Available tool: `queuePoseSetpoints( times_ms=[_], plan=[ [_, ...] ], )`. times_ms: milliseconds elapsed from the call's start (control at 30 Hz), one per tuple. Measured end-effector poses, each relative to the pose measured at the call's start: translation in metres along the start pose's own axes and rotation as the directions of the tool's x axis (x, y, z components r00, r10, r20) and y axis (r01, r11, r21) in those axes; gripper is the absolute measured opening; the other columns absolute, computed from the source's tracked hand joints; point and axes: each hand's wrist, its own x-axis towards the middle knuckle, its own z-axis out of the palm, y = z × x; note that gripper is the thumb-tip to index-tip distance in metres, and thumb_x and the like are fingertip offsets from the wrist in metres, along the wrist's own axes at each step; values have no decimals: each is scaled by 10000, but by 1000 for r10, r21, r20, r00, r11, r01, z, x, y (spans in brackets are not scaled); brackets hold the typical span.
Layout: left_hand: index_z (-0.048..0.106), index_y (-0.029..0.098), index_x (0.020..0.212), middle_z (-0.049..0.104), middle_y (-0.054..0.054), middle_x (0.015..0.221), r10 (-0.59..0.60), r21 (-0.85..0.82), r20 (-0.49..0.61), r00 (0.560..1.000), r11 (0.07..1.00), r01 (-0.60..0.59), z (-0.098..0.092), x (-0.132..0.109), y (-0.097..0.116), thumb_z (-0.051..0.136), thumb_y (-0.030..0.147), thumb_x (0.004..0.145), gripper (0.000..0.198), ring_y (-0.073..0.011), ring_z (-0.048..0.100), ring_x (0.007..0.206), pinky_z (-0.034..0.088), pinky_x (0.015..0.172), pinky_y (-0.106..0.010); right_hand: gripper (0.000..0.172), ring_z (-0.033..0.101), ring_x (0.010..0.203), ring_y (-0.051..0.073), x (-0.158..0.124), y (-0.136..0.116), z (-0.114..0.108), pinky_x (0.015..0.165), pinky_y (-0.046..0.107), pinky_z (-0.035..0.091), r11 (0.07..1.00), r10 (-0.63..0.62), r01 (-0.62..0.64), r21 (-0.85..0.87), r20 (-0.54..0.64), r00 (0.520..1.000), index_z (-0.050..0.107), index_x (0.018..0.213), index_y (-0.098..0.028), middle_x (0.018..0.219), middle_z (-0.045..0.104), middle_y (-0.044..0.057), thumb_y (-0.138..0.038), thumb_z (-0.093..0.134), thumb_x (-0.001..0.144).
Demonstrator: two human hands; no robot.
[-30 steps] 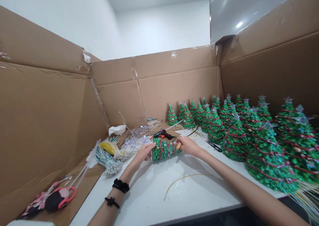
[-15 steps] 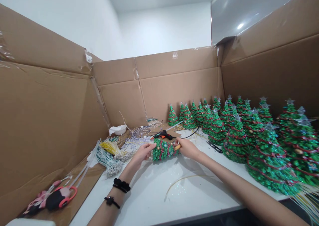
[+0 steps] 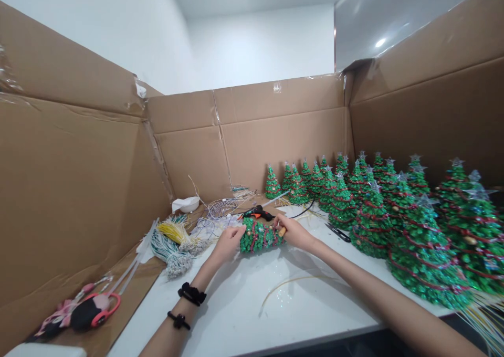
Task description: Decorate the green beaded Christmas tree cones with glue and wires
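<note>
A small green tinsel tree (image 3: pixel 258 237) with a red garland and gold balls lies on its side between my hands, just above the white table. My left hand (image 3: pixel 229 243) is closed on its left end. At its right end, my right hand (image 3: pixel 292 232) has its fingers closed around a tool with an orange-brown handle (image 3: pixel 282 232); the tool's tip is hidden. Behind the tree lies a black and orange glue gun (image 3: pixel 258 213). A pale curved wire (image 3: pixel 280 283) rests on the white table (image 3: pixel 244 315) in front.
Several decorated trees (image 3: pixel 372 220) stand along the right and back. Black scissors (image 3: pixel 338 233) lie beside them. Bundles of wires (image 3: pixel 173 244), a white bowl (image 3: pixel 189 205) and a pink-black item (image 3: pixel 86 311) are on the left. Cardboard walls (image 3: pixel 275 147) surround the table.
The left hand's fingers have curled in more against the tree's left end. The tree and the right hand have shifted very slightly.
</note>
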Motion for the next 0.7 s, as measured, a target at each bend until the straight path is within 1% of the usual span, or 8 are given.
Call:
queuePoseSetpoints(
  times_ms=[133, 233, 333, 400, 467, 567, 633, 700],
  plan=[
    [537, 174, 543, 545, -15, 593, 41, 11, 52, 998, 999, -42, 2, 1, -2, 410, 562, 781, 472, -187, 489, 668, 409, 683, -296, 251, 494, 655, 137, 1, 2, -2, 555, 201, 296, 998, 30, -29, -59, 19, 999, 488, 827, -187, 687, 540, -25, -30, 421, 643],
    [583, 173, 627, 597, -39, 686, 63, -8, 93, 994, 998, -63, 2, 3, -10, 374, 549, 810, 467, -196, 517, 727, 422, 738, -310, 244, 516, 669, 129, 1, 3, -5, 574, 201, 328, 1000, 19, -19, -13, 59, 998, 483, 797, -180, 708, 561, -21, -11, 416, 635],
    [627, 177, 752, 625, -59, 781, 55, 38, 97, 994, 998, -59, 3, 4, -23, 353, 533, 831, 456, -203, 535, 805, 412, 825, -337, 235, 483, 512, 105, 2, 0, -6, 496, 199, 333, 990, 98, -111, 92, 130, 987, 469, 807, -182, 606, 515, -54, -15, 403, 655],
    [641, 178, 845, 626, -67, 812, 63, 116, 86, 994, 991, -72, 4, 4, -30, 414, 526, 806, 417, -209, 536, 849, 384, 888, -371, 228, 424, 405, 84, 2, -1, -6, 418, 185, 298, 970, 149, -176, 165, 164, 975, 456, 815, -188, 536, 459, -84, -23, 399, 669],
    [645, 178, 900, 624, -74, 837, 91, 187, 90, 992, 977, -106, 5, 3, -32, 474, 508, 777, 391, -219, 531, 879, 351, 928, -411, 230, 399, 363, 70, 2, -1, -5, 371, 168, 270, 956, 170, -203, 212, 164, 972, 440, 798, -193, 513, 441, -96, -16, 406, 654],
    [656, 177, 839, 622, -77, 846, 96, 199, 76, 992, 974, -109, 10, 1, -28, 390, 488, 823, 410, -225, 521, 901, 325, 950, -430, 239, 400, 347, 65, 3, 1, -4, 346, 159, 279, 940, 201, -239, 243, 174, 964, 420, 775, -198, 503, 440, -103, -7, 411, 631],
    [659, 176, 780, 618, -73, 835, 75, 160, 48, 996, 984, -82, 14, -1, -24, 300, 483, 858, 478, -222, 514, 904, 328, 948, -413, 232, 414, 348, 72, 3, 3, -4, 350, 163, 305, 934, 211, -260, 247, 209, 955, 413, 772, -200, 486, 430, -104, -9, 404, 642],
    [656, 171, 751, 607, -70, 823, 69, 111, -6, 998, 991, -67, 18, -2, -22, 290, 494, 859, 499, -221, 509, 898, 351, 923, -386, 232, 437, 360, 82, 3, 3, -5, 367, 167, 325, 939, 220, -271, 212, 237, 946, 416, 783, -199, 469, 419, -102, -6, 387, 658]
  ],
)
